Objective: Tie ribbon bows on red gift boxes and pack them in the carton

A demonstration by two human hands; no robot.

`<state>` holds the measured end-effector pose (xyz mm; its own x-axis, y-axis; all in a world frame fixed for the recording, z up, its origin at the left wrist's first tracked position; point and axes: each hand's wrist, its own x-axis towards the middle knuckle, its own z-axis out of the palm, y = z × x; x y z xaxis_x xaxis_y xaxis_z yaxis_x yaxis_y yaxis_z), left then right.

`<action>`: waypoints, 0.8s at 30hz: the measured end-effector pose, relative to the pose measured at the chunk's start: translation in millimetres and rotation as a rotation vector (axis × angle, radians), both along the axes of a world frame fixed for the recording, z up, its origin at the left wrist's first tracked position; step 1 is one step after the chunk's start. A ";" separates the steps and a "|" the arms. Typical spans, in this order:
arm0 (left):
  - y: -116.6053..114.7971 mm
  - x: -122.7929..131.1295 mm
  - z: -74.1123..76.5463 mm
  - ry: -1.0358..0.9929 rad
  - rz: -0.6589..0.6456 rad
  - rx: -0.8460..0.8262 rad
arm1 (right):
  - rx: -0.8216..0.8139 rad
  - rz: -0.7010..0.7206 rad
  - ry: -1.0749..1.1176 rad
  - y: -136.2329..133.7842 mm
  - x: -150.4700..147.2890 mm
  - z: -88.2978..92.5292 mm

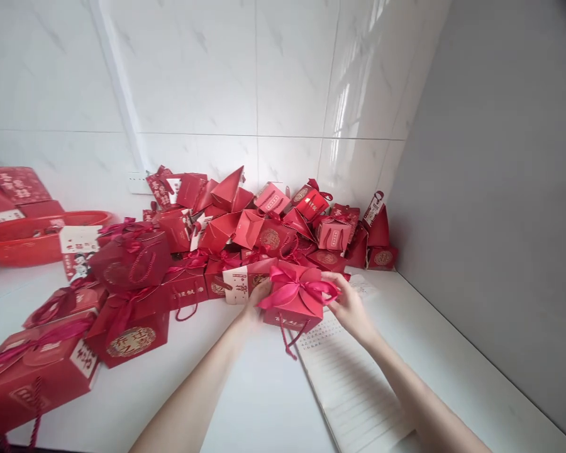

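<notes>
A small red gift box [293, 301] with a pink ribbon bow on top sits on the white tabletop, in front of a heap of similar boxes. My left hand [256, 294] grips the box's left side, fingers curled round it. My right hand [346, 302] is at the box's right side, its fingers closed on the ribbon bow [296, 288]. A red cord hangs from the box's front.
Several red gift boxes [245, 220] are piled against the tiled wall. Larger red boxes [129, 324] lie at the left. A red basket [26, 239] stands at the far left. A lined paper sheet [353, 384] lies under my right forearm. A grey wall [500, 189] closes the right.
</notes>
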<state>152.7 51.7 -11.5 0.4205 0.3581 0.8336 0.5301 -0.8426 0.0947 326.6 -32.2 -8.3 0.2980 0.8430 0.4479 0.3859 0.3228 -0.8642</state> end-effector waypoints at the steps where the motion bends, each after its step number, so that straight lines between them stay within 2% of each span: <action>1: 11.7 9.5 -4.1 -0.084 -0.084 -0.083 | -0.014 -0.006 0.073 0.8 -0.6 -4.1; 4: 26.1 20.2 -16.8 -0.261 -0.341 -0.360 | -0.075 0.047 0.349 2.0 2.0 -7.5; 5: 26.7 19.7 -20.0 -0.350 -0.463 -0.538 | -0.084 0.091 0.438 1.9 4.8 -6.7; 8: 25.3 15.8 -25.0 -0.683 -0.809 -1.211 | -0.097 0.277 0.586 -0.1 15.9 -2.4; 9: 24.9 15.0 -25.4 -0.750 -0.866 -1.366 | -0.114 0.324 0.591 -1.2 19.4 -0.9; 10: 24.8 14.7 -25.4 -0.765 -0.885 -1.438 | -0.139 0.350 0.586 -2.3 22.3 0.4; 15: 22.7 15.1 -25.2 -0.649 -0.891 -1.446 | -0.256 0.335 0.553 -6.2 29.9 3.7; 21: 17.3 17.1 -29.3 -0.611 -0.871 -1.528 | -0.380 0.362 0.558 -9.5 40.0 1.8; 24: 19.5 17.0 -32.3 -0.487 -0.802 -1.443 | -0.409 0.354 0.564 -9.0 45.5 -1.1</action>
